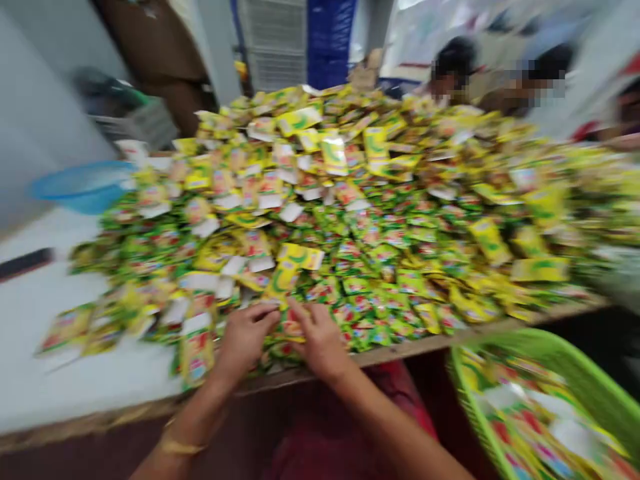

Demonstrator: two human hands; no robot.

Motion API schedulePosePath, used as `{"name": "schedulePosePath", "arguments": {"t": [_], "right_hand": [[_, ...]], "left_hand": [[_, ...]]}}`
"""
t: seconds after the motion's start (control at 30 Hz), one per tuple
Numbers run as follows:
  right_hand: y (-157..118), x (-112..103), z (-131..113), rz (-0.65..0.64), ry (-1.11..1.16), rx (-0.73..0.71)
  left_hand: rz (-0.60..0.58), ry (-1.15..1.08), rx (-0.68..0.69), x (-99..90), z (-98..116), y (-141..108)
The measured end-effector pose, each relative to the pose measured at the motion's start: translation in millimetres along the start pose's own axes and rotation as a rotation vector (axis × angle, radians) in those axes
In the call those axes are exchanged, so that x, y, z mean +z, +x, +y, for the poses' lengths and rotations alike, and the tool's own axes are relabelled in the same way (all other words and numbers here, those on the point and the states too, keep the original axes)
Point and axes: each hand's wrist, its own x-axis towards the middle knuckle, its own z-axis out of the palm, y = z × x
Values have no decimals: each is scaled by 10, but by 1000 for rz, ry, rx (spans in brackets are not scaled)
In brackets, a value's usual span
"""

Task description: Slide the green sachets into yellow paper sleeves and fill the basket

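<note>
A large heap of small yellow, green and red printed packets [370, 227] covers the table. At the near edge of the heap, my left hand [245, 337] has its thumb and fingers pinched together on the lower edge of a yellow packet [283, 277]. My right hand [320, 337] is close beside it, thumb and fingers bent around a small packet with red print [291, 325]. Fingertips are slightly blurred, and parts of both packets are hidden. Left of my left hand, a yellow packet with a white top [197, 350] hangs by the table edge.
A green plastic basket [550, 340] holding packets stands at the lower right, below the table edge [425, 343]. To the left are a blue basin [83, 187] and a dark flat object [25, 263] on the white tabletop [125, 373]. Several people sit beyond the heap.
</note>
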Motion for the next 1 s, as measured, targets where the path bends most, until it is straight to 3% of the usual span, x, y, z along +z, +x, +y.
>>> {"name": "schedulePosePath", "arguments": {"t": [0.1, 0.33, 0.47, 0.53, 0.67, 0.83, 1.0], "right_hand": [[13, 28, 70, 53, 17, -24], [-14, -16, 47, 54, -7, -30], [-14, -24, 78, 51, -2, -37], [-15, -30, 84, 45, -9, -53], [-17, -36, 85, 40, -49, -62], [-14, -42, 88, 28, -85, -28], [-5, -23, 84, 43, -14, 12]], "left_hand": [[-19, -32, -127, -231, -14, -65], [-42, -147, -205, -150, 145, -42], [-301, -59, -314, -242, 191, -37], [-361, -26, -333, -257, 226, -26], [-351, 1, -375, -181, 239, 5], [-339, -148, -504, -83, 165, 1], [-262, -157, -458, -118, 210, -49]]}}
